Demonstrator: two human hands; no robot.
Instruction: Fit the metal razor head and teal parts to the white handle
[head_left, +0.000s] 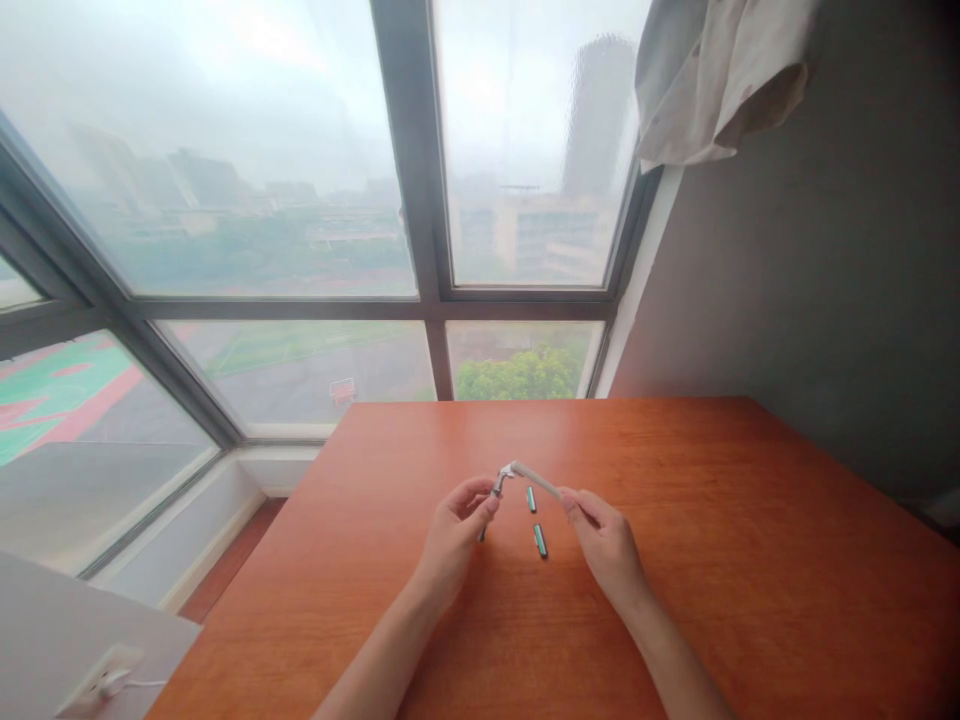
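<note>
Over the orange-brown wooden table (675, 600) my right hand (604, 540) pinches the near end of a slim white stick-shaped handle (534, 479), which slants up to the left. My left hand (457, 525) pinches a small grey metal piece (498, 484) at the far tip of that handle. Two small green cylinders, which look like batteries, lie on the table between my hands: one farther (531, 499), one nearer (540, 540).
A large window with dark frames (420, 300) rises behind the table. A grey wall (825, 280) stands at the right, with a pale cloth (712, 80) hanging at its top. A white plug with a cord (101, 682) lies on a grey surface at lower left.
</note>
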